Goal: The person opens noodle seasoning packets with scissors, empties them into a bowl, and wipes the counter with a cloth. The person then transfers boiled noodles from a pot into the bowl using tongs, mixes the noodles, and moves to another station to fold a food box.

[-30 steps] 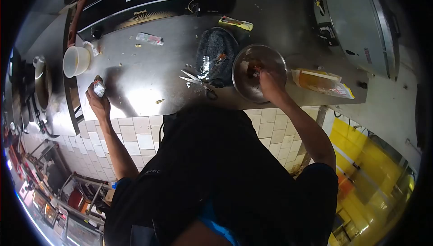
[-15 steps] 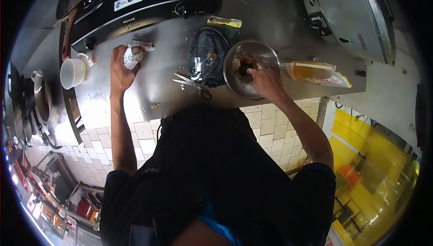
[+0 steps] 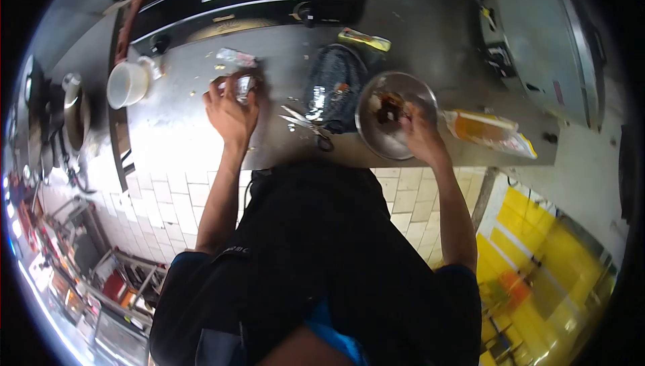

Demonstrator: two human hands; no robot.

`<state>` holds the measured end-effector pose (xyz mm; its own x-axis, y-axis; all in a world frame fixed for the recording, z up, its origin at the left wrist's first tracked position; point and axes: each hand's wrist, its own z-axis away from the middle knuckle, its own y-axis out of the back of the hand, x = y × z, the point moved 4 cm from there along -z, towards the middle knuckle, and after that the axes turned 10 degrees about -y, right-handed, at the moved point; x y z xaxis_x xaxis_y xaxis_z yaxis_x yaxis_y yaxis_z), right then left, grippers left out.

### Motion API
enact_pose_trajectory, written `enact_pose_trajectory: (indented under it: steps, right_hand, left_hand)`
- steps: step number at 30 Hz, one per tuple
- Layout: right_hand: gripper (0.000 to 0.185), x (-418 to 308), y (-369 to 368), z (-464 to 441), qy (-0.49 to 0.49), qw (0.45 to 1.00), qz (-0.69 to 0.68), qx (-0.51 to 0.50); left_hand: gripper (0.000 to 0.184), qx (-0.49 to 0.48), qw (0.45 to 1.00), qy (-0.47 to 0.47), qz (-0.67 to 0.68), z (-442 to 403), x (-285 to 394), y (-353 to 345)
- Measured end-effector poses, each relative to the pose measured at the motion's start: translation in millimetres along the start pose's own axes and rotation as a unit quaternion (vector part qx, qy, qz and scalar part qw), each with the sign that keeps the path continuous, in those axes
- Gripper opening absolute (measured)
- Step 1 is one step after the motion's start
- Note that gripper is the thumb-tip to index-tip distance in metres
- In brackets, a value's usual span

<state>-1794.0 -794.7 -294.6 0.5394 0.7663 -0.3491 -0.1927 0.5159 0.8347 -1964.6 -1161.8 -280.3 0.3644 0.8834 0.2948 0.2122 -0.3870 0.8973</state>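
Note:
My left hand (image 3: pixel 232 114) rests over the steel counter with its fingers curled round a small crumpled, shiny packet (image 3: pixel 246 84). A second small clear-and-red wrapper (image 3: pixel 236 57) lies just beyond it. My right hand (image 3: pixel 424 136) reaches into a metal bowl (image 3: pixel 371 139), its fingers drawn together near a dark brown sauce-like patch (image 3: pixel 388 109). Whatever those fingertips hold, if anything, is hidden. Between my hands, scissors (image 3: pixel 306 124) lie partly spread beside a dark grey cloth (image 3: pixel 327 77). Right of the bowl is a plastic pouch of amber liquid (image 3: pixel 480 127).
A black gas stove (image 3: pixel 269 7) stands at the back left. A clear plastic tub (image 3: pixel 127 85) sits at the counter's left. A yellow packet (image 3: pixel 365 39) lies behind the cloth. A large metal appliance (image 3: pixel 547 43) is at the back right. Small crumbs dot the steel counter (image 3: pixel 175 134).
The view has shifted, so the counter's things sit further right. My left hand has moved nearer the scissors with the packet, away from the red-and-clear wrapper. My right fingers have drawn toward the bowl's right side.

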Motion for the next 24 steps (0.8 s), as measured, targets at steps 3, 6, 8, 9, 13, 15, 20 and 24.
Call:
enact_pose_trajectory:
  steps: [3, 6, 8, 9, 13, 15, 20, 24]
  right_hand:
    - [0.033, -19, 18, 7, 0.006, 0.998, -0.066, 0.025]
    - [0.027, -80, 40, 24, -0.025, 0.972, -0.235, -0.016]
    - [0.025, -102, 24, 19, 0.067, 0.964, -0.258, -0.013]
    - [0.024, -117, 18, 19, 0.153, 0.948, -0.279, -0.008]
    - [0.021, -192, 2, 11, 0.157, 0.935, -0.311, -0.07]
    - [0.014, -218, -12, 6, 0.172, 0.941, -0.273, -0.105]
    - [0.015, -252, -42, -4, 0.211, 0.959, -0.184, -0.042]
    - [0.017, -262, -67, -21, 0.225, 0.963, -0.144, 0.019]
  left_hand:
    - [0.037, 0.027, 0.996, 0.052, 0.064, -7, -4, 10]
    - [0.037, 0.056, 0.992, 0.062, 0.094, -7, -16, 13]
    - [0.035, -0.008, 0.96, 0.189, 0.206, -5, -25, 11]
    - [0.035, -0.006, 0.961, 0.188, 0.204, -5, -25, 14]
    - [0.034, -0.005, 0.937, 0.202, 0.283, -4, -21, 18]
    - [0.033, -0.01, 0.932, 0.214, 0.291, -1, -18, 19]
    - [0.028, -0.016, 0.94, 0.162, 0.299, 1, -4, 16]
    - [0.026, -0.056, 0.932, 0.136, 0.332, 5, 0, 9]
